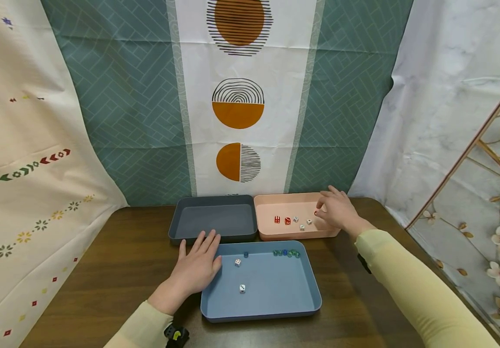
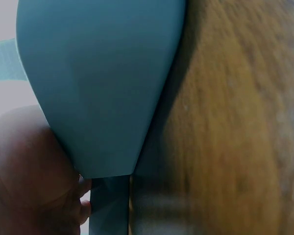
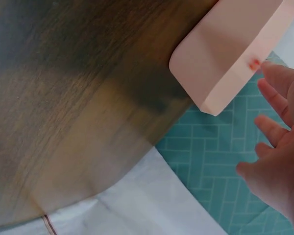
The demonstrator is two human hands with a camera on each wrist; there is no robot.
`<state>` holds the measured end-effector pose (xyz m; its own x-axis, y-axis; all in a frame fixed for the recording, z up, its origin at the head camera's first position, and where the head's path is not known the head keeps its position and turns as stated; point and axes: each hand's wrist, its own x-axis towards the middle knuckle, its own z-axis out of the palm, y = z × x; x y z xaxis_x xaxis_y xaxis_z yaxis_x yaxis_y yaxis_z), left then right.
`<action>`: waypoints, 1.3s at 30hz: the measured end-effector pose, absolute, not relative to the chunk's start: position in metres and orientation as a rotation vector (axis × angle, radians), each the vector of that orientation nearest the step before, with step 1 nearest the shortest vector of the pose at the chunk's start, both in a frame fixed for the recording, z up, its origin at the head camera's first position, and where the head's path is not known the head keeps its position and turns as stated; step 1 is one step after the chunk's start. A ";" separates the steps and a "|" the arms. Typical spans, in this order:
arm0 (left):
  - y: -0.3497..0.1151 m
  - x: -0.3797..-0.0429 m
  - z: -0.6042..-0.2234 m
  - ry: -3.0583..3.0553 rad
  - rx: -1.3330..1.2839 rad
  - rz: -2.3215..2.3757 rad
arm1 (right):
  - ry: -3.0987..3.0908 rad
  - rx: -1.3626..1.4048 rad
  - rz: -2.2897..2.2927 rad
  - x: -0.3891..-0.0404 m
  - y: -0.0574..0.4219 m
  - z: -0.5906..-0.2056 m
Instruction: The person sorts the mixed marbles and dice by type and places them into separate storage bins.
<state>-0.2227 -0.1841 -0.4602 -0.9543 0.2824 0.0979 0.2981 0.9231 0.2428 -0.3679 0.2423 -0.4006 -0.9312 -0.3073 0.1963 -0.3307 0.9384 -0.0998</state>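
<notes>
My right hand (image 1: 338, 210) is over the right end of the pink tray (image 1: 272, 232), pinching a red die (image 1: 316, 213) between thumb and fingertip. The right wrist view has that red die (image 3: 255, 64) at the fingertips, by the tray wall. Left of it in the pink tray lie red dice (image 1: 287, 221) and white dice (image 1: 302, 227). My left hand (image 1: 197, 267) lies with its fingers straight at the upper left corner of the blue tray (image 1: 276, 304). In the left wrist view the side of the blue tray (image 2: 103, 88) fills the middle.
A dark grey tray (image 1: 215, 217) stands behind the blue one, left of the pink one. In the blue tray are white dice (image 1: 242, 288), a dark blue die (image 1: 246, 254) and a row of green and blue dice (image 1: 285, 253). Hanging cloths surround the wooden table (image 1: 115, 270).
</notes>
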 end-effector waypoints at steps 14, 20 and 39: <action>-0.185 -0.221 -0.457 -3.027 -0.461 -0.422 | -2.891 0.515 0.252 -0.362 0.241 -0.400; -0.185 -0.222 -0.458 -3.029 -0.459 -0.411 | -2.880 0.550 0.277 -0.358 0.237 -0.399; -0.184 -0.222 -0.459 -3.019 -0.458 -0.404 | -2.822 0.730 0.336 -0.339 0.195 -0.395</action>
